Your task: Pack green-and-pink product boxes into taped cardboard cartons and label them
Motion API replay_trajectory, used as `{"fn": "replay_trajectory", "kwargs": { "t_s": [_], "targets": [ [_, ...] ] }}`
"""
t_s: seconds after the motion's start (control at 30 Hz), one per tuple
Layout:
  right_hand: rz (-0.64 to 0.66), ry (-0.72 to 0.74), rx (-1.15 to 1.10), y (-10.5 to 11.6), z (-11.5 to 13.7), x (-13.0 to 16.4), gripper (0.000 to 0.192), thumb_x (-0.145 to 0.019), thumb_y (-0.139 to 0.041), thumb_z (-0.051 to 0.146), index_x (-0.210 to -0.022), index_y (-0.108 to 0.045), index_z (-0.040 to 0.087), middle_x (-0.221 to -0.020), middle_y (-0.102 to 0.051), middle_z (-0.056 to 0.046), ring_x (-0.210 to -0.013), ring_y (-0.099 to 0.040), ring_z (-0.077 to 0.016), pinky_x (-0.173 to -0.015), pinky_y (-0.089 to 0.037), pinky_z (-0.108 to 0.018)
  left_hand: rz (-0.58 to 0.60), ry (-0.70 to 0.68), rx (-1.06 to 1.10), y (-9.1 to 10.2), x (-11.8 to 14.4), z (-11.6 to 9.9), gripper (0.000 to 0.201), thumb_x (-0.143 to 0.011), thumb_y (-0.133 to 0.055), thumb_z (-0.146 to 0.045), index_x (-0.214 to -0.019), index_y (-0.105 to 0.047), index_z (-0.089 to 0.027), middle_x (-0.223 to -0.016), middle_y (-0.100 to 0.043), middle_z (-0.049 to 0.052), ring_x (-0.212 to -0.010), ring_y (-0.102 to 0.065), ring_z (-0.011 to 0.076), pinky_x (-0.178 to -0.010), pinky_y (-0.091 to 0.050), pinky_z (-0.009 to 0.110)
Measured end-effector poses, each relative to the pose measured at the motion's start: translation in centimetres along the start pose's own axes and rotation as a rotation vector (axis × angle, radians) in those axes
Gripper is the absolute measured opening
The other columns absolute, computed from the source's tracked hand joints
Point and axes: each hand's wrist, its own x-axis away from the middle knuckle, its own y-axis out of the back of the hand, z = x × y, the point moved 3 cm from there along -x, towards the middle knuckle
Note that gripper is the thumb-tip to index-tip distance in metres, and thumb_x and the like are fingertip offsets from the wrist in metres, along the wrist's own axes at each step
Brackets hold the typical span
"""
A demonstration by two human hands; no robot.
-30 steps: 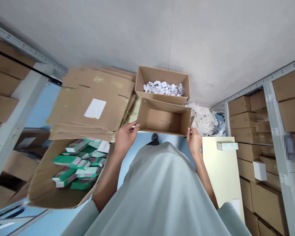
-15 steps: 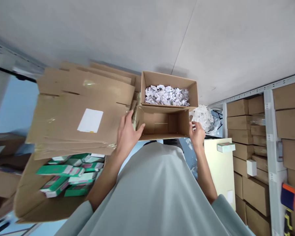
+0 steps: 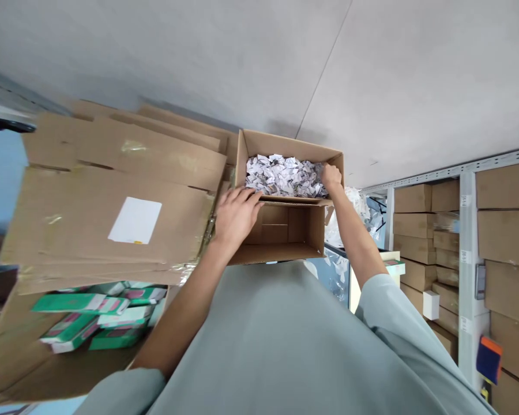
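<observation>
The empty cardboard box (image 3: 285,233) is plain brown, open-topped and tilted toward the viewer, showing a bare interior. The left hand (image 3: 236,214) rests on its near-left top edge, fingers (image 3: 247,196) loosely spread and not gripping. Directly beyond those fingers sits a second open box (image 3: 251,148) filled with crumpled white paper (image 3: 283,176). The right hand (image 3: 331,176) is curled at its far-right corner, touching the paper; whether it grips cannot be told.

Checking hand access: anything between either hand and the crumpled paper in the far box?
Nothing visible. The right hand is already inside the far box, on the crumpled paper. The left hand rests at the shared rim with the empty near box, fingers reaching the paper's edge.
</observation>
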Motion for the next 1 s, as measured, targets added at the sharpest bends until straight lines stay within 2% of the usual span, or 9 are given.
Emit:
{"fn": "replay_trajectory", "kwargs": {
  "t_s": [0.1,0.2,0.3,0.5,0.6,0.77,0.87,1.0],
  "targets": [
    [0.003,0.038,0.036,-0.7,-0.2,0.1,0.042,-0.114,-0.040,0.004,-0.140,-0.074,0.003,-0.144,-0.074,-0.032,-0.134,-0.074,-0.0327,-0.109,-0.053,-0.040,0.008,0.008,-0.010,0.2,-0.1,0.0,0.041,-0.110,-0.054,-0.036,-0.139,-0.082,-0.028,-0.145,-0.078,0.013,-0.144,-0.062,0.0388,-0.129,-0.043,0.058],
    [-0.065,0.098,0.061,0.3,-0.6,1.5,0.043,-0.116,-0.038,0.009,-0.141,-0.074,0.007,-0.142,-0.076,-0.030,-0.129,-0.075,-0.0332,-0.108,-0.052,-0.041,0.024,-0.005,-0.032,0.2,-0.4,-0.1,0.041,-0.111,-0.055,-0.035,-0.139,-0.082,-0.026,-0.144,-0.079,0.013,-0.141,-0.063,0.0388,-0.125,-0.045,0.057],
    [-0.136,0.166,0.071,1.9,-0.9,4.1,0.043,-0.117,-0.037,0.014,-0.139,-0.074,0.010,-0.141,-0.077,-0.026,-0.124,-0.074,-0.0326,-0.104,-0.052,-0.040,0.029,-0.026,-0.076,0.2,-0.4,-0.3,0.041,-0.111,-0.054,-0.034,-0.140,-0.082,-0.024,-0.144,-0.080,0.014,-0.138,-0.064,0.0393,-0.123,-0.046,0.057],
    [-0.223,0.216,0.106,4.3,-1.1,10.1,0.042,-0.120,-0.036,0.026,-0.133,-0.075,0.019,-0.136,-0.079,-0.017,-0.112,-0.073,-0.0310,-0.087,-0.047,-0.034,0.032,-0.044,-0.133,0.7,-0.2,-1.0,0.042,-0.111,-0.053,-0.030,-0.142,-0.081,-0.023,-0.146,-0.079,0.015,-0.139,-0.066,0.0381,-0.125,-0.045,0.057],
    [-0.284,0.242,0.109,5.3,-1.0,12.2,0.041,-0.120,-0.037,0.028,-0.134,-0.075,0.021,-0.135,-0.079,-0.015,-0.109,-0.073,-0.0302,-0.080,-0.042,-0.032,0.029,-0.056,-0.142,0.8,-0.2,-1.3,0.044,-0.109,-0.057,-0.031,-0.147,-0.078,-0.022,-0.150,-0.077,0.015,-0.144,-0.064,0.0385,-0.131,-0.040,0.059],
    [-0.360,0.287,0.097,6.8,-1.0,14.8,0.039,-0.120,-0.041,0.030,-0.132,-0.077,0.023,-0.132,-0.079,-0.014,-0.103,-0.073,-0.0272,-0.074,-0.036,-0.031,-0.011,-0.079,-0.112,0.8,-0.2,-1.6,0.056,-0.105,-0.069,-0.045,-0.156,-0.072,-0.022,-0.157,-0.072,0.017,-0.151,-0.060,0.0410,-0.140,-0.028,0.065],
    [-0.443,0.302,0.048,7.6,-1.3,15.9,0.035,-0.119,-0.045,0.030,-0.131,-0.077,0.023,-0.130,-0.080,-0.012,-0.101,-0.074,-0.0257,-0.074,-0.037,-0.029,-0.027,-0.076,-0.100,0.8,-0.2,-1.9,0.060,-0.105,-0.069,-0.051,-0.156,-0.072,-0.019,-0.158,-0.071,0.019,-0.152,-0.059,0.0409,-0.143,-0.023,0.065],
    [-0.532,0.363,-0.081,8.7,-2.0,16.7,0.030,-0.117,-0.051,0.031,-0.125,-0.079,0.022,-0.121,-0.082,-0.010,-0.098,-0.075,-0.0245,-0.077,-0.044,-0.029,-0.042,-0.053,-0.049,1.2,-0.3,-2.5,0.060,-0.106,-0.069,-0.051,-0.158,-0.069,-0.021,-0.162,-0.068,0.018,-0.157,-0.056,0.0402,-0.144,-0.020,0.067]
  ]
}}
